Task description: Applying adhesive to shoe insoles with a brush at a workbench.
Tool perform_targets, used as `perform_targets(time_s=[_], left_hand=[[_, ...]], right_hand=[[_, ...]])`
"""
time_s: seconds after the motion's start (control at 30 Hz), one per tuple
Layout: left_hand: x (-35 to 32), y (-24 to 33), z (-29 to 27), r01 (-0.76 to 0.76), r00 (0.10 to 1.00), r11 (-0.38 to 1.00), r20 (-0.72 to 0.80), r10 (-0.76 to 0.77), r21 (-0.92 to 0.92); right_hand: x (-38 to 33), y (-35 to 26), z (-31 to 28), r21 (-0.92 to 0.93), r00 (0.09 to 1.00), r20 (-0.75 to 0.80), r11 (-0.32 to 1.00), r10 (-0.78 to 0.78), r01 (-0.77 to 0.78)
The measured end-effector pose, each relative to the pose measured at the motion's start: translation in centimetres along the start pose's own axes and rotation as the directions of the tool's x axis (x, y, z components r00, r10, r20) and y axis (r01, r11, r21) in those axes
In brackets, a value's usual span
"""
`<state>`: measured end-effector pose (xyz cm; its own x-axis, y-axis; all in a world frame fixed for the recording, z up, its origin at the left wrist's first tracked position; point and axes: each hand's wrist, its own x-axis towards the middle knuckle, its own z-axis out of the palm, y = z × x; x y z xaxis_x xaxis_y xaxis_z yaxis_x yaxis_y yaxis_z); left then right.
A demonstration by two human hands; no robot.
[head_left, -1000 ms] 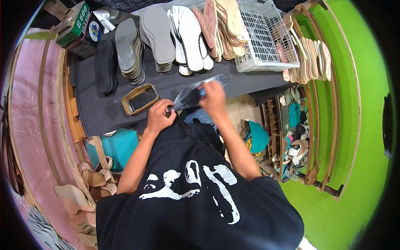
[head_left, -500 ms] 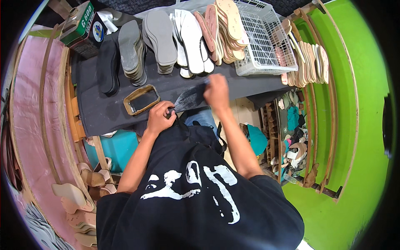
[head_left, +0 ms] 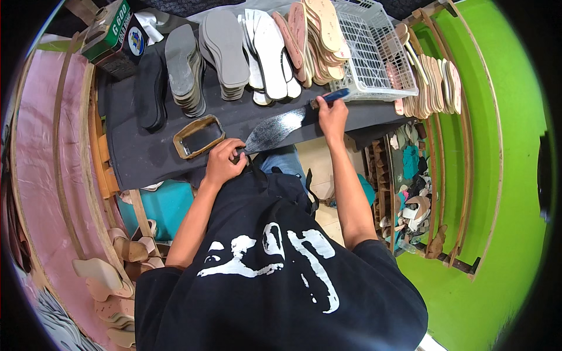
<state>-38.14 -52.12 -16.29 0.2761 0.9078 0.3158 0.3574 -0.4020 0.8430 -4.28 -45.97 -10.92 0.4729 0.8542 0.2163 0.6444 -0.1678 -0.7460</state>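
Right now your left hand (head_left: pixel 225 161) is clamped on the near end of a dark insole (head_left: pixel 275 130), pinning it at the front edge of the bench (head_left: pixel 146 155). Your right hand (head_left: pixel 332 112) is closed around a brush with a blue handle (head_left: pixel 329 97), its head down on the far end of that insole. The insole lies flat on the bench's dark cover, running diagonally from lower left to upper right, with a grey sheen along its middle. Both grips are shut: left on the insole, right on the brush. Just left of your left hand sits a shallow rectangular tin (head_left: pixel 199 136), not touching it. Behind it are stacks of soles: a black stack (head_left: pixel 149 90), a grey stack (head_left: pixel 182 67), a wider grey stack (head_left: pixel 225 52), white ones (head_left: pixel 266 52) and tan ones (head_left: pixel 313 38). A white wire basket (head_left: pixel 374 50) stands at the right end of the bench, close beside the brush hand. A green box (head_left: pixel 108 29) sits at the far left corner. More tan soles (head_left: pixel 433 85) lean in a curved wooden rack to the right, against the green wall (head_left: pixel 503 175).
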Motion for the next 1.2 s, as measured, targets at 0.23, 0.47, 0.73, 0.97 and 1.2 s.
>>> perform_targets(time_s=[0.23,0.47,0.73,0.97,1.2], left_hand=[[0.0,0.0,-0.2,-0.005,1.000,0.999,0.011,0.005,-0.035],[-0.1,-0.3,-0.2,-0.006,1.000,1.000,0.011,0.006,-0.027],[-0.2,-0.5,-0.2,0.007,1.000,1.000,-0.001,-0.007,-0.021],[-0.1,-0.2,-0.4,0.016,1.000,1.000,-0.002,-0.016,-0.026],[-0.2,-0.2,-0.4,0.020,1.000,1.000,0.014,-0.019,-0.021]], right_hand=[[-11.1,-6.5,2.9,0.089,0.585,0.463,0.692,-0.666,0.717],[-3.5,0.6,0.3,0.260,0.973,0.229,0.963,0.009,-0.070],[-6.9,-1.6,-0.4,-0.150,0.726,0.387,0.739,-0.568,0.657],[-8.5,-2.0,0.9,0.244,0.975,0.187,0.967,-0.117,0.069],[-3.4,2.0,-1.9,-0.004,0.973,-0.059,0.974,-0.225,0.225]])
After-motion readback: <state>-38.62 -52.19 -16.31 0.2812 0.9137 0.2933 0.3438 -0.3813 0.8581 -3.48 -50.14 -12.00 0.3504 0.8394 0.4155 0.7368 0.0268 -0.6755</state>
